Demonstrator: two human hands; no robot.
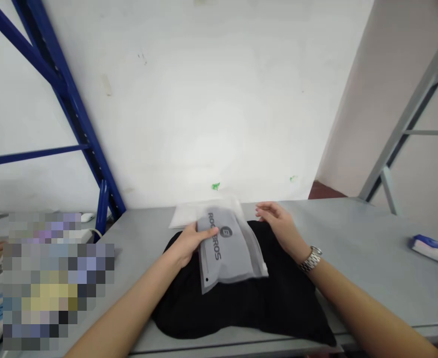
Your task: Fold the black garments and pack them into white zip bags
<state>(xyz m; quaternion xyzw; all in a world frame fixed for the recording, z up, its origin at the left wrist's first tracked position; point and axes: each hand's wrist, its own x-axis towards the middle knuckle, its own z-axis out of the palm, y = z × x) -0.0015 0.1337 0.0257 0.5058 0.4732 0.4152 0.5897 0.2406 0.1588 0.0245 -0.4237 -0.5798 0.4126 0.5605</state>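
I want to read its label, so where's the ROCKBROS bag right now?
In the head view, the frosted ROCKBROS bag lies on the black cloth, mid-table, with the left hand on it and the right hand just to its right.

Black cloth (237, 308) on grey table (356, 273)

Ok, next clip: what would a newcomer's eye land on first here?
Probably the grey frosted plastic zip bag printed ROCKBROS, centred on a rumpled black fabric garment, with the left hand on it. Next come the silver link wristwatch behind the right hand, and the blue steel shelving frame at far left.
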